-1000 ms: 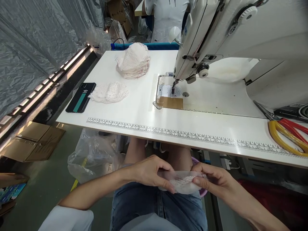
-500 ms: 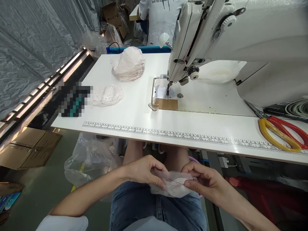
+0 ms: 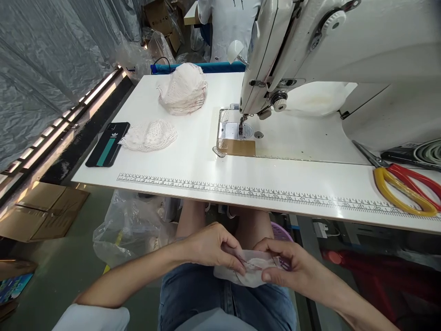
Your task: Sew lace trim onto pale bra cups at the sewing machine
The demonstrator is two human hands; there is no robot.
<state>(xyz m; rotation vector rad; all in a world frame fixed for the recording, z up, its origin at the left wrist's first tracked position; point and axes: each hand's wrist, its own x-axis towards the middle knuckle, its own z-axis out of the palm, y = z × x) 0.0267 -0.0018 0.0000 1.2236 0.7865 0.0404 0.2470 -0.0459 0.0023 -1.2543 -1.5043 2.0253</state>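
Note:
Over my lap I hold a thin, white, see-through piece of fabric (image 3: pixel 253 271) with a dark thread line across it. My left hand (image 3: pixel 220 250) pinches its left part between thumb and fingers. The right edge lies between the thumb and fingers of my right hand (image 3: pixel 287 262). Above them, on the white table, stands a sewing machine (image 3: pixel 262 69), its presser foot (image 3: pixel 241 126) over the needle plate. A stack of pale fabric cups (image 3: pixel 184 89) sits at the back left, and a flat white lace piece (image 3: pixel 151 136) lies in front of it.
A black phone (image 3: pixel 108 145) lies at the table's left. Scissors with yellow and red handles (image 3: pixel 403 191) rest on the right, beyond the printed ruler (image 3: pixel 241 191). Below are a clear plastic bag (image 3: pixel 127 230), a cardboard box (image 3: pixel 41 211) and a purple basket (image 3: pixel 281 232). Another person's back (image 3: pixel 229 32) shows behind.
My left hand has shifted slightly right along the fabric, and my right fingers have moved a little left. The fabric has turned a bit in my hands. Table items stay put.

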